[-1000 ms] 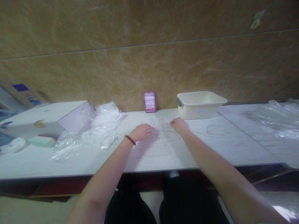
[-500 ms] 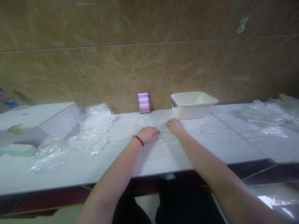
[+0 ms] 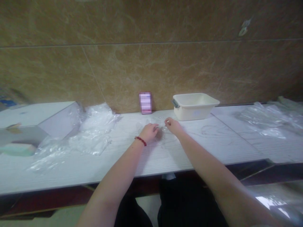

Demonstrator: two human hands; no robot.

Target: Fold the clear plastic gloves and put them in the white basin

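A thin clear plastic bag (image 3: 162, 128), hard to make out against the pale tabletop, lies under and between my hands. My left hand (image 3: 149, 131), with a red beaded bracelet at the wrist, has its fingers curled and pinched on the plastic. Close by on the right, my right hand (image 3: 173, 125) pinches the bag between thumb and fingertips. A small gap separates the two hands. Just behind my right hand stands a cream plastic bin (image 3: 191, 112) with a grey handle. A phone (image 3: 145, 103) with a blurred screen leans upright on the wall behind my left hand.
Crumpled clear plastic bags (image 3: 97, 126) are heaped left of my hands, beside a white box (image 3: 35, 116). A pale green block (image 3: 19, 149) sits before the box. More clear plastic (image 3: 262, 118) lies at the right. The tiled wall (image 3: 123, 72) bounds the table's back.
Both hands have risen slightly from the tabletop, and their fingers have gone from lying flatter to pinching. My right hand has shifted a little to the left.
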